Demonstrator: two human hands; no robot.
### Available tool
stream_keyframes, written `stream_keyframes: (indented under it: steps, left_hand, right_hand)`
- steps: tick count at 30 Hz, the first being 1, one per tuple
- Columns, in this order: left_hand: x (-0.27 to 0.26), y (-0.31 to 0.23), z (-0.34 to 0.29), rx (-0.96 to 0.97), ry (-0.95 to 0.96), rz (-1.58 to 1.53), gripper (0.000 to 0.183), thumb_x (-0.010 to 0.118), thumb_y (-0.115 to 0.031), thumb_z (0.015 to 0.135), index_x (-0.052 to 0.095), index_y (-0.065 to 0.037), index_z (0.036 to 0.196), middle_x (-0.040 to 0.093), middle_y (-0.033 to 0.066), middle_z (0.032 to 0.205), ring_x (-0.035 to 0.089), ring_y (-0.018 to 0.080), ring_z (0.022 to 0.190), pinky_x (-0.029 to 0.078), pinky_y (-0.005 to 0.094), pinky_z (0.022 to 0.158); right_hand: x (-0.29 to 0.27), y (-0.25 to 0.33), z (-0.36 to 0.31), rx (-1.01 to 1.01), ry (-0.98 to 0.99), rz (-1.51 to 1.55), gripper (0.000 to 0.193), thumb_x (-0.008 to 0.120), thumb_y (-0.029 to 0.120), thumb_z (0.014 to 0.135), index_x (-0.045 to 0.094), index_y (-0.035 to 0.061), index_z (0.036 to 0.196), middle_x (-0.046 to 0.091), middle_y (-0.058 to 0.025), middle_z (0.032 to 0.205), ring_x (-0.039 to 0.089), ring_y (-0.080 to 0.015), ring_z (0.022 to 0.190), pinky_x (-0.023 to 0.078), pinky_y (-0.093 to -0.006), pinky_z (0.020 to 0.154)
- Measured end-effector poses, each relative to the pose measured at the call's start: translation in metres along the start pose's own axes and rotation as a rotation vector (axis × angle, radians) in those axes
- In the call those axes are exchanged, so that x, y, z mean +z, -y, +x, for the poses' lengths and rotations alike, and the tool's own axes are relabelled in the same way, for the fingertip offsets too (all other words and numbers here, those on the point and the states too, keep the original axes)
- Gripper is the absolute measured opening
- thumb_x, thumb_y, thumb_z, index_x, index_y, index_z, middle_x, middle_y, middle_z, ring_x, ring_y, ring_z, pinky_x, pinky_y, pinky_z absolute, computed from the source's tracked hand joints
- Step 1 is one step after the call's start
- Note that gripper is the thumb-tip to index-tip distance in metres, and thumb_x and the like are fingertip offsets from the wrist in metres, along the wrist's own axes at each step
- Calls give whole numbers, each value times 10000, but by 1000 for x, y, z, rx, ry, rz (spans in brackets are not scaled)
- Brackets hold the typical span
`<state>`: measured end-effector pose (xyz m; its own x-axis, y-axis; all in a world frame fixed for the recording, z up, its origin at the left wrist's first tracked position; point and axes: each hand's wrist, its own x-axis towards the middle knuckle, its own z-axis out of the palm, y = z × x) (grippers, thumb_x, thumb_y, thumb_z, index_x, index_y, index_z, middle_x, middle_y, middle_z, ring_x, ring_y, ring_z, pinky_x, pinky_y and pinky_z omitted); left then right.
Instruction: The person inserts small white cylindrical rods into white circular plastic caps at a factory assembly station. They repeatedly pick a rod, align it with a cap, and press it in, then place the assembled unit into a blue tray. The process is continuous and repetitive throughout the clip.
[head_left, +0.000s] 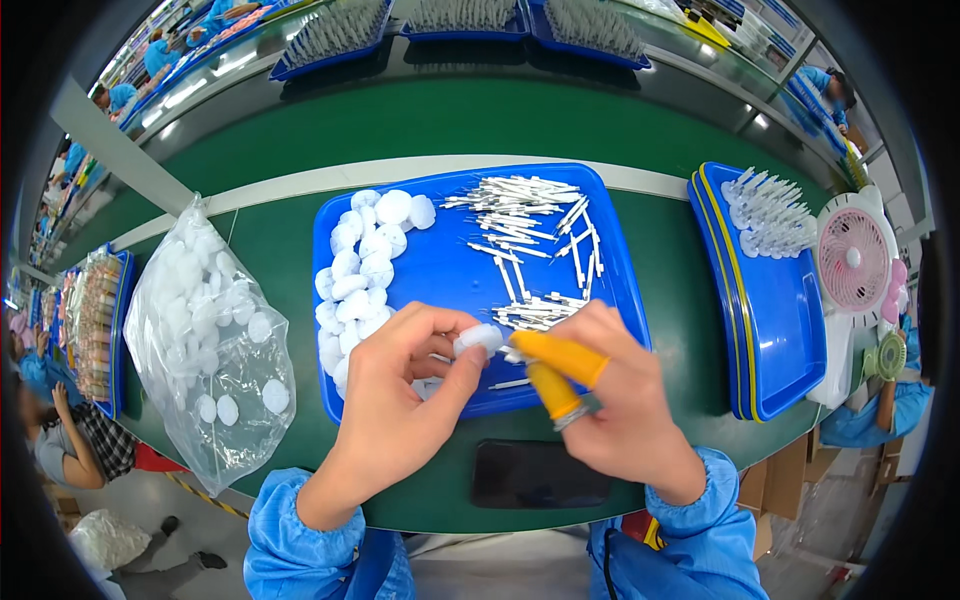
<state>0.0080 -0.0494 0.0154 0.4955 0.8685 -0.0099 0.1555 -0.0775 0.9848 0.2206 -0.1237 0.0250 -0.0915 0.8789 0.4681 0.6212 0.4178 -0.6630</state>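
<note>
My left hand [395, 405] pinches a white round disc-shaped piece [478, 338] between thumb and fingers, over the near part of a blue tray [440, 265]. Just to its right is my right hand [630, 405], with yellow finger covers [562, 358] on thumb and forefinger. Those two fingertips come together beside the disc; whatever lies between them is too small to make out. White discs [376, 245] are heaped along the tray's left side. Many thin white sticks with fine wire-like ends [525, 195] lie loose on its right side.
A clear plastic bag of white discs [210, 320] lies at the left. A dark phone [540, 474] rests before the tray. Stacked blue trays [775, 340] with standing white pieces and a pink-white fan [853, 255] are at the right. Filled trays [465, 18] line the far side.
</note>
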Motion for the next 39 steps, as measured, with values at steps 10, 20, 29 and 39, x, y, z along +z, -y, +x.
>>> stream_keyframes:
  steps: [10, 20, 29, 39]
  left_hand:
    - [3, -2, -1, -21, 36, 14, 149, 712, 22, 997, 683, 51, 1141, 655, 87, 1099, 740, 153, 960, 646, 283, 772]
    - [7, -2, 0, 105, -9, 143, 138, 717, 41, 979, 692, 43, 1115, 668, 73, 1050, 744, 143, 952, 629, 264, 777]
    - [14, 2, -2, 189, -95, 259, 187, 793, 59, 895, 697, 27, 1053, 717, 93, 971, 766, 168, 857, 669, 311, 746]
    - [10, 0, -1, 100, -90, 206, 141, 760, 56, 934, 676, 31, 1044, 726, 78, 988, 752, 113, 867, 636, 269, 728]
  right_hand:
    - [6, 0, -8, -12, 74, 10, 439, 760, -110, 665, 755, -86, 1103, 608, -144, 948, 575, -324, 860, 455, -444, 754]
    - [10, -4, -9, 55, 52, 66, 435, 717, -141, 643, 740, -104, 1076, 592, -161, 893, 563, -351, 798, 465, -443, 725]
    - [13, -3, -7, 93, 69, 34, 377, 714, -136, 641, 730, -131, 1017, 580, -179, 880, 556, -362, 800, 476, -451, 732]
    - [11, 2, -8, 57, 28, 77, 406, 724, -127, 637, 740, -110, 1043, 596, -173, 894, 557, -357, 815, 471, -465, 723]
